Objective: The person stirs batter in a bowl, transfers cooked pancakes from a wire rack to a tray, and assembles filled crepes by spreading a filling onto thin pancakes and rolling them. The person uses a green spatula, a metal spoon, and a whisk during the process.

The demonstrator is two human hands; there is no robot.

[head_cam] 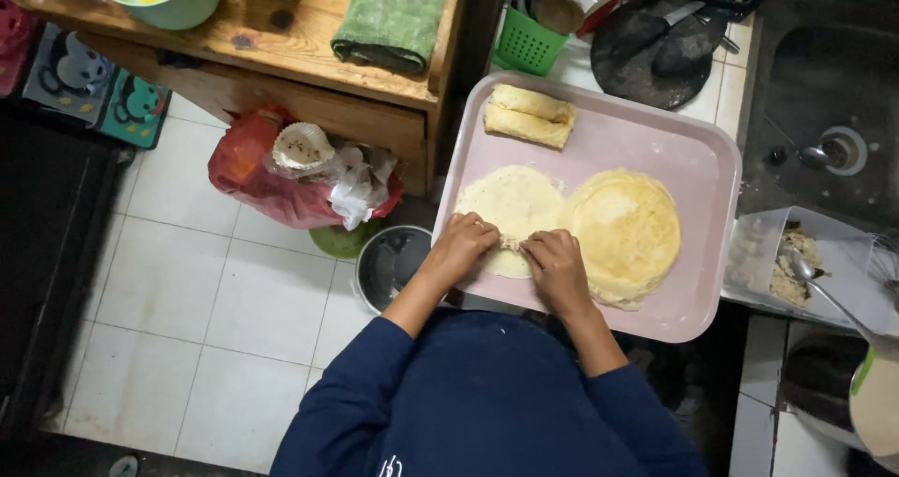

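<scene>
A pink tray (698,163) holds a pale thin crepe (510,201) on the left, a stack of yellow crepes (626,229) on the right, and two rolled crepes (527,115) at the far corner. My left hand (464,246) and my right hand (554,262) both pinch the near edge of the pale crepe, fingers curled over a small lump of filling between them. Dark blue sleeves cover my arms.
A clear tub (796,262) of filling with a spoon sits right of the tray. A dark pan (655,51) and green basket (529,42) lie behind it. A wooden table (281,42), red bag (257,173) and metal pot (389,262) stand left.
</scene>
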